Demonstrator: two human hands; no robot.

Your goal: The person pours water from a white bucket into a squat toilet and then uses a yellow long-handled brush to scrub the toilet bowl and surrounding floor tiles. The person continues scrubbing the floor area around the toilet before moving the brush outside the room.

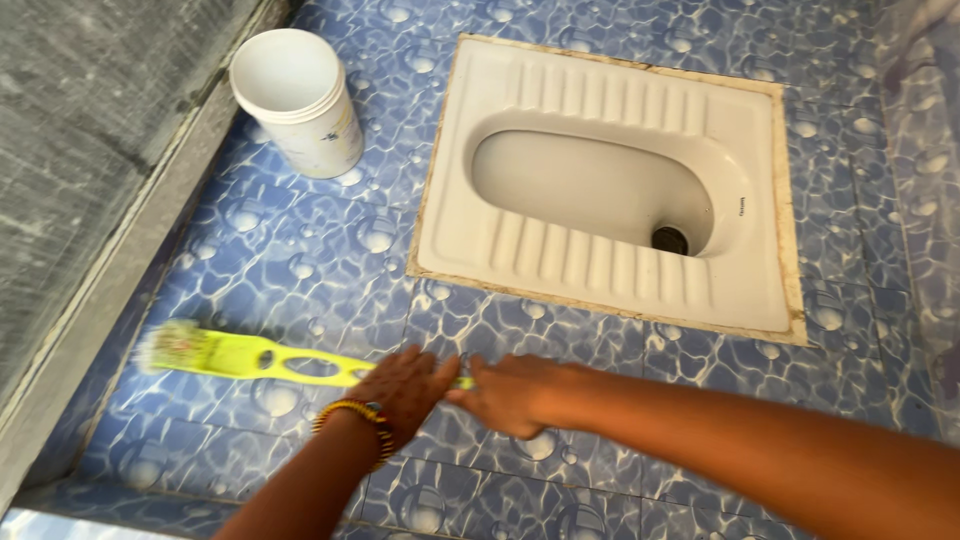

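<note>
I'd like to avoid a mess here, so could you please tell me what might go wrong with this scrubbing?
1. The brush has its bristles close to the wall base; a long stroke could knock them against it.
2. The white bucket stands open on the floor beyond the brush, so a wide sweep may tip it.
3. Both the left hand and right hand crowd the handle's end, a grip that might slip on wet-looking tiles.
</note>
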